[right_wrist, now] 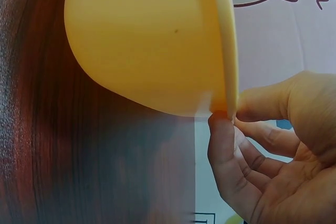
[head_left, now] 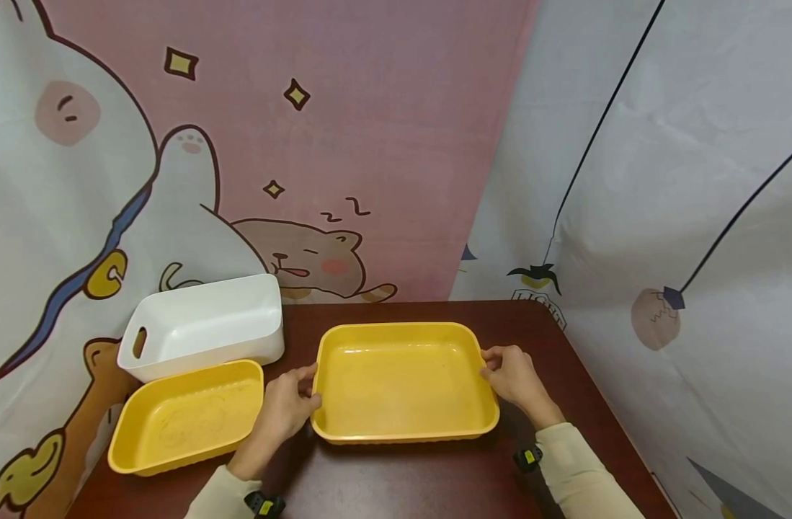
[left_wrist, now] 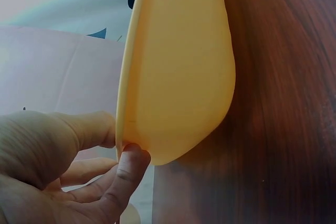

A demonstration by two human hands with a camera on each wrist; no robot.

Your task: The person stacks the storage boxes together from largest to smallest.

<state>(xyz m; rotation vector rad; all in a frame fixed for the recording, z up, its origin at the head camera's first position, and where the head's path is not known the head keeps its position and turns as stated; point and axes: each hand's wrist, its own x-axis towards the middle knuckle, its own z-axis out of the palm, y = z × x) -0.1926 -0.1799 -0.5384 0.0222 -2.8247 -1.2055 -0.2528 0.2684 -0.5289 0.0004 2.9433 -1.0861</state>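
A large yellow plastic tray (head_left: 405, 382) with a raised rim sits between both hands, nothing visible inside it. At its left end, my left hand (head_left: 285, 404) pinches the rim between thumb and fingers; the left wrist view shows the tray's side wall (left_wrist: 184, 61) above the fingers (left_wrist: 131, 169). My right hand (head_left: 515, 378) pinches the rim at the opposite end, and the right wrist view shows that wall (right_wrist: 147, 40) with fingers (right_wrist: 223, 150) under the rim. Whether the tray's bottom touches the table I cannot tell.
A smaller yellow tray (head_left: 188, 418) stands at the left of the dark brown table (head_left: 396, 483), close to my left forearm. Behind it is a white bin (head_left: 220, 324) with a handle hole. Printed curtains hang at the table's back and right edges.
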